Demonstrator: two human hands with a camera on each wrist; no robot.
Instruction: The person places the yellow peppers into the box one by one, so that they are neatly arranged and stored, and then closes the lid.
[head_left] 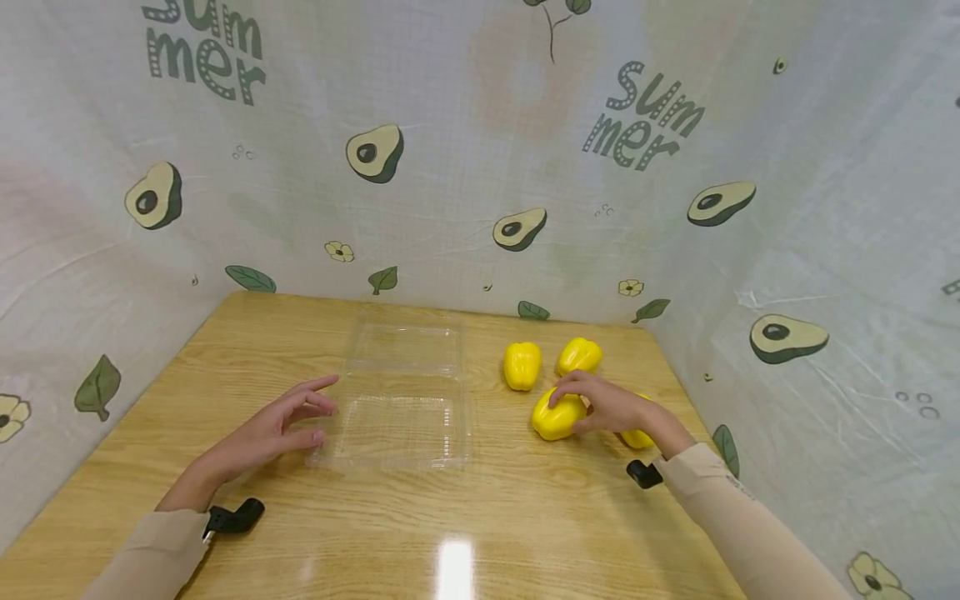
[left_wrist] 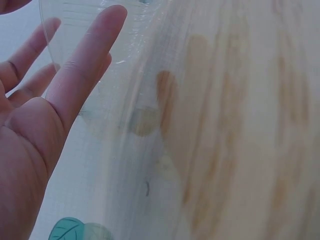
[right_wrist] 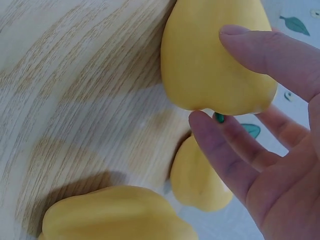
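Observation:
In the head view, my right hand [head_left: 611, 406] reaches over a yellow bell pepper [head_left: 551, 423] lying on the table. Its index finger curves over the top and the thumb lies along the near side. Seen from the right wrist, the thumb rests across this pepper [right_wrist: 210, 65], the other fingers come up at its green-stemmed end, and one passes behind it. My left hand [head_left: 281, 425], fingers loosely spread, is at the left edge of an opened clear plastic clamshell box [head_left: 401, 375]. In the left wrist view, the clear plastic overlaps the fingers [left_wrist: 90, 65].
Two more yellow bell peppers stand behind the right hand, one at left [head_left: 522, 367] and one at right [head_left: 580, 356]. Another [head_left: 637, 435] is partly hidden under the right wrist. Printed cloth [head_left: 450, 167] walls in the wooden table [head_left: 360, 533] at the back and sides.

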